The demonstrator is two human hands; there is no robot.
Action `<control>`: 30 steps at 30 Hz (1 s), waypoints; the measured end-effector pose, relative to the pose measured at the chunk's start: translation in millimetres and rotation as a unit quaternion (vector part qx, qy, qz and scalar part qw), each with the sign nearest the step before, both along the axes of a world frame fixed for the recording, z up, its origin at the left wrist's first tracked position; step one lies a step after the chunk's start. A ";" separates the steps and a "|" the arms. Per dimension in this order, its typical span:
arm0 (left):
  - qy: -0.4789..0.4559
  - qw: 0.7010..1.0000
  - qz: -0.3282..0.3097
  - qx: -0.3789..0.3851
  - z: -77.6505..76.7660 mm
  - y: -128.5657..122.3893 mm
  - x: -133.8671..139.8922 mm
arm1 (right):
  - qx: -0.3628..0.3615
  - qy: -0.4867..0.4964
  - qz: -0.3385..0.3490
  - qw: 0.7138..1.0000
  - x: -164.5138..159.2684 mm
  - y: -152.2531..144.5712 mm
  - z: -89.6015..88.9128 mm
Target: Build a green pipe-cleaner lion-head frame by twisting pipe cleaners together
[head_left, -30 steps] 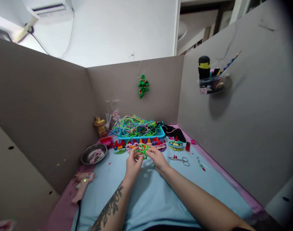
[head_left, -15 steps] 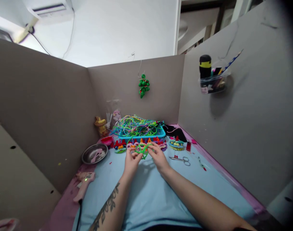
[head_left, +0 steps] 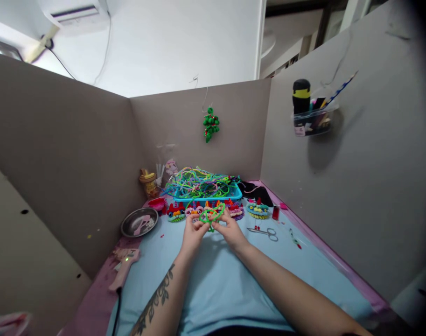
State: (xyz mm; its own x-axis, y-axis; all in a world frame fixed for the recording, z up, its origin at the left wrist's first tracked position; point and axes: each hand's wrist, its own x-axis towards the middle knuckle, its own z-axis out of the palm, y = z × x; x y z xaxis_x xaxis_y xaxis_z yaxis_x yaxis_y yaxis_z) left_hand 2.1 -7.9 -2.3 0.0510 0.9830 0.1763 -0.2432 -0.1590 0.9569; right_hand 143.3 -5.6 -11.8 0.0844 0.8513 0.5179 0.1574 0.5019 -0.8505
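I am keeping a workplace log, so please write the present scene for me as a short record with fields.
Left hand: pinching green looped piece
Right hand: pinching the same piece
Behind hands: colourful craft pieces; then blue tray heaped with strands
Left side: metal bowl; pink corded tool, green light on
Right side: scissors lying on blue cloth
Hanging at back: green ornament

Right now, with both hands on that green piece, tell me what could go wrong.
The thin green piece is held up by the fingertips of the left hand and right hand, so it could bend or slip.
The scissors point toward the right hand; a sideways sweep might nick it.
The pink glue gun has a lit green light, so it may be hot if brushed.
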 end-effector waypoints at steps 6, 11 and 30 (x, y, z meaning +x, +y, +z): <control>0.004 1.000 0.027 -0.011 4.5 -0.5 -1.9 | -0.025 0.013 -0.017 0.999 2.2 3.8 -1.8; -0.023 0.997 0.067 -0.013 8.0 -0.9 -2.8 | -0.061 -0.044 -0.020 0.997 0.2 3.9 -11.9; -0.035 0.987 0.147 0.062 6.6 -4.3 -0.2 | 0.129 -0.174 -0.267 0.939 1.0 -22.0 15.8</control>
